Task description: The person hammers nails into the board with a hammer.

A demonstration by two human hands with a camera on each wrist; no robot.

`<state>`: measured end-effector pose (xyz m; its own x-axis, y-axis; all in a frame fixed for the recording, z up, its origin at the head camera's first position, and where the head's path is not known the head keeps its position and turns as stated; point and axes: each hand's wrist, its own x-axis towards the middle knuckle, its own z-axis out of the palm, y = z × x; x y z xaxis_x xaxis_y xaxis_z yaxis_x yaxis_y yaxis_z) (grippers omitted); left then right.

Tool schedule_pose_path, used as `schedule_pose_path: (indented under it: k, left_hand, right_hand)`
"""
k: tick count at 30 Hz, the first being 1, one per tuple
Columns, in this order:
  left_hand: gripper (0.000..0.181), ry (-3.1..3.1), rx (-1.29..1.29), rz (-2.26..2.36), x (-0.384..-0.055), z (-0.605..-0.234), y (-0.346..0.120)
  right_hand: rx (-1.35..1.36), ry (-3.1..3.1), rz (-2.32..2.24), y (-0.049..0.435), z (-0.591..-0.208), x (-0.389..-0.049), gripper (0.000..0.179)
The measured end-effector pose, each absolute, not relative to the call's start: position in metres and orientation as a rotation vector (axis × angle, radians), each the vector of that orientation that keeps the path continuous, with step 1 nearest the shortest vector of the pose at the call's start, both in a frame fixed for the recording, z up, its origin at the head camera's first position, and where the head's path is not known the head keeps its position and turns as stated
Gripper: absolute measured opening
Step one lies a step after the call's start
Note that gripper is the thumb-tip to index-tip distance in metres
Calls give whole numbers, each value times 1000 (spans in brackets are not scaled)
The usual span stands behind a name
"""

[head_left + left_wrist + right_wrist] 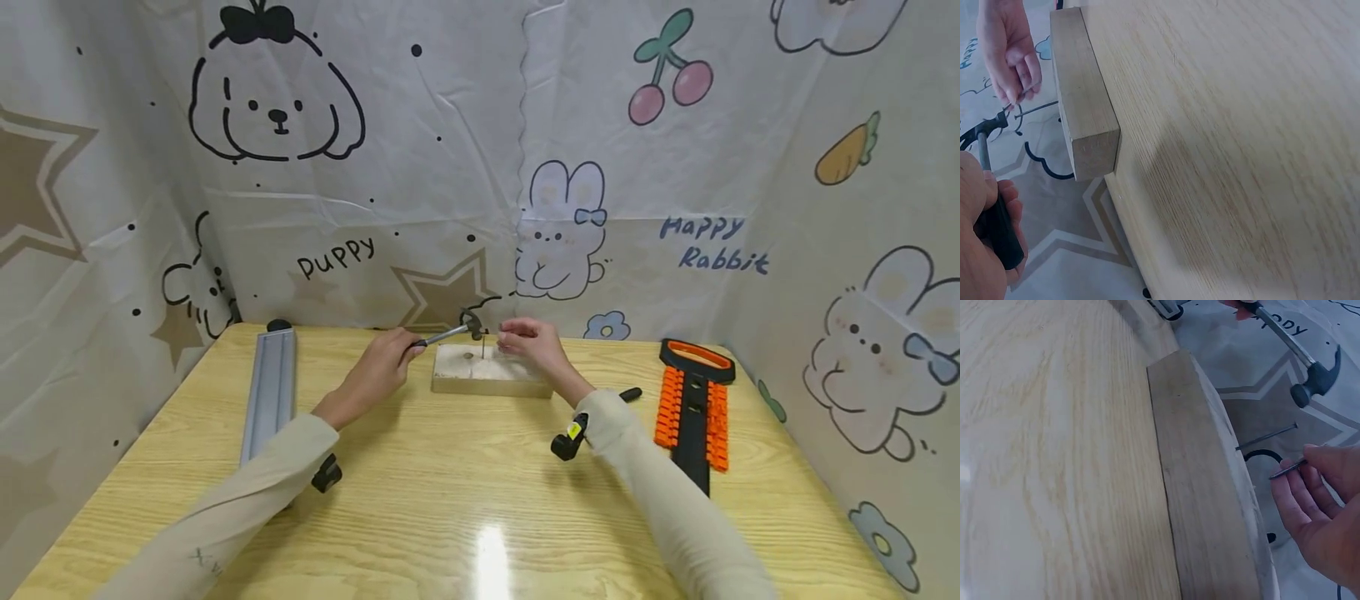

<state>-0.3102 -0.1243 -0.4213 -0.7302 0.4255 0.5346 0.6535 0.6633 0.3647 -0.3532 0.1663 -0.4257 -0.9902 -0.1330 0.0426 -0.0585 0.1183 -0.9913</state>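
Note:
My left hand (378,367) grips the dark handle of a claw hammer (1316,380). The hammer's head hangs over a pale wooden block (491,385), close to the top of an upright nail (1266,436). This nail stands in the block's top face with a long shank showing. A second nail (1288,469) is pinched between thumb and fingers of my right hand (528,337), just right of the standing nail and above the block. In the left wrist view the hammer handle (1004,231) lies across the palm.
Along the left side of the table (420,500) lies a long grey metal channel (270,392). An orange and black tool with a loop handle (693,408) rests at the right. A black handle (630,394) shows beside the right sleeve. Printed cloth (450,125) hangs behind the table.

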Motion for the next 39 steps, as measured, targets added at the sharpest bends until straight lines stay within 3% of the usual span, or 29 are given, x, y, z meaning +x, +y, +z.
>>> schedule_pose_path:
  k: [9,23,30,39]
  left_hand:
    - [15,-2485,-846,-785,-311,-419,-119]
    - [18,-2508,-824,-816,-313,-419,-113]
    - [18,-2489,-834,-816,-317,-416,-114]
    - [14,-2402,-819,-896,-327,-386,-110]
  right_hand:
    - [-349,2475,-1996,152,-437,-350,21]
    - [-430,2610,-1926,155,-447,-350,14]
    - [-485,2566,-1975,154,-455,-350,15]
    - [-529,2594,-1933,154,-457,-350,19]
